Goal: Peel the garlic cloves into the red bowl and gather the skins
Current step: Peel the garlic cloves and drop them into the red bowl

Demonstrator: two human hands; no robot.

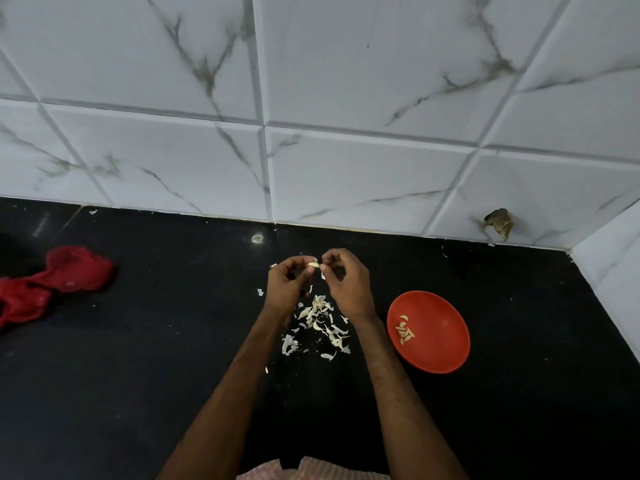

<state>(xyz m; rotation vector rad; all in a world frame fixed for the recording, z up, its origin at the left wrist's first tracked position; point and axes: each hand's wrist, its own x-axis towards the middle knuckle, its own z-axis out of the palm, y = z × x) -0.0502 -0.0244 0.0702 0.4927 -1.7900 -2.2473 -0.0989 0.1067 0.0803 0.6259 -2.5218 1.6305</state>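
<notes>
My left hand (286,285) pinches a pale garlic clove (313,265) above the black counter. My right hand (346,282) is level with it, fingers curled, its fingertips picking at the clove's right end. Under both hands lies a loose heap of white garlic skins (320,323). The red bowl (434,348) sits on the counter to the right of my right wrist, with several peeled cloves (403,331) near its left side.
A crumpled red cloth (45,284) lies at the counter's left edge. White marble-pattern tiles (346,133) form the back wall, with a side wall at the right. A few stray skin bits (260,292) lie left of the heap.
</notes>
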